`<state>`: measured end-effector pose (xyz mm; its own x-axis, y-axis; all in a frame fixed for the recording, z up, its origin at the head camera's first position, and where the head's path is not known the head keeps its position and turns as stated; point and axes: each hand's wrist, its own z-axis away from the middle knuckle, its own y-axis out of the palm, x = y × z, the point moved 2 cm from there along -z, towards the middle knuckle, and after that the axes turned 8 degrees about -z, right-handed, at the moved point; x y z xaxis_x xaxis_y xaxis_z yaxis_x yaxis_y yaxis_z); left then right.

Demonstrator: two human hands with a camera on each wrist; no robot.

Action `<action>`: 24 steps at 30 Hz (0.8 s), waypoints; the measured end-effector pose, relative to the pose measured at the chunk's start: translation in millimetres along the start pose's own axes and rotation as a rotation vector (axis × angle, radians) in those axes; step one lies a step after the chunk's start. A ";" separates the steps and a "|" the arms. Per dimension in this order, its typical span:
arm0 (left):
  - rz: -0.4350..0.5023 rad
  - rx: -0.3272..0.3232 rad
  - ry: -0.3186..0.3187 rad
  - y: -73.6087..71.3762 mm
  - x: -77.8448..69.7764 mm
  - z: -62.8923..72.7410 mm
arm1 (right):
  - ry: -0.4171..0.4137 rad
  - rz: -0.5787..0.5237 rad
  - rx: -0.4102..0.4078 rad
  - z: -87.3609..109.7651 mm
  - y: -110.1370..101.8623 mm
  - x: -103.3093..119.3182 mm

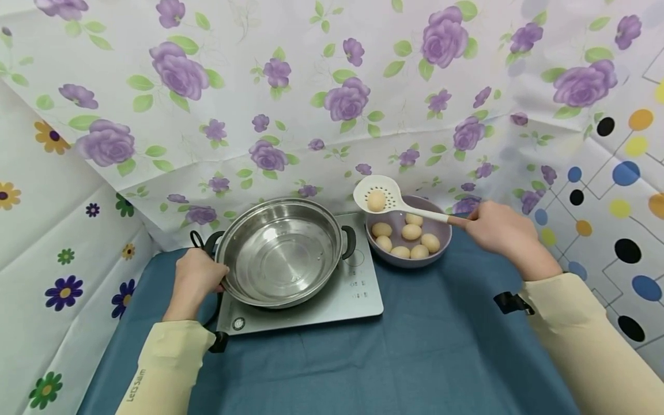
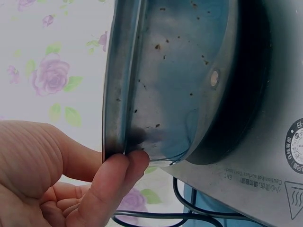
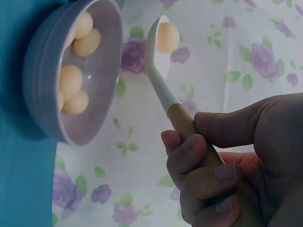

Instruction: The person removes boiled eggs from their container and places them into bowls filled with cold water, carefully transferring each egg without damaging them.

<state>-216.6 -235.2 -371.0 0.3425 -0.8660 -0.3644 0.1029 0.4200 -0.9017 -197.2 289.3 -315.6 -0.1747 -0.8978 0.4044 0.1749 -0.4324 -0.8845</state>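
My right hand [image 1: 500, 233] grips the wooden handle of a white slotted spoon [image 1: 425, 213], holding it above a purple bowl [image 1: 446, 227]. One egg [image 1: 376, 200] rests in the perforated head. In the right wrist view the fingers [image 3: 203, 182] curl round the handle [image 3: 182, 120], thumb along it. Several more eggs [image 1: 411, 231] lie in the bowl. At the left, a wide stainless steel pot [image 1: 282, 253] has its rim pinched between the thumb and fingers of my left hand [image 1: 199, 274], beside the black side handle. The left wrist view shows those fingertips [image 2: 137, 161] against the pot's outer side.
The pot stands on a silver induction cooker [image 1: 358, 305], with the bowl just to its right. A black cord [image 2: 194, 215] runs off the cooker's left side. Blue cloth [image 1: 332, 369] covers the table, and a flowered sheet [image 1: 311, 132] hangs close behind.
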 end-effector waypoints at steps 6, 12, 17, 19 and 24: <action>0.000 -0.004 0.009 0.2 0.2 0.1 | 0.017 0.016 -0.018 -2.1 3.8 -18.3; 0.002 0.002 0.003 -0.5 1.0 -1.4 | 0.035 0.026 -0.014 -3.3 8.8 -30.9; 0.009 0.005 0.003 -1.5 0.7 -2.8 | 0.047 0.037 -0.049 -4.2 12.7 -38.3; 0.012 0.007 0.004 -1.7 0.6 -3.0 | 0.045 0.050 -0.073 -4.5 14.4 -40.0; 0.013 0.006 0.002 -1.3 1.4 -3.0 | 0.047 0.078 -0.132 -4.9 18.3 -41.5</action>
<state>-219.1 -237.8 -371.0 0.3415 -0.8613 -0.3763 0.1046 0.4327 -0.8955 -191.4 319.1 -349.8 -0.2112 -0.9220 0.3244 0.0616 -0.3438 -0.9370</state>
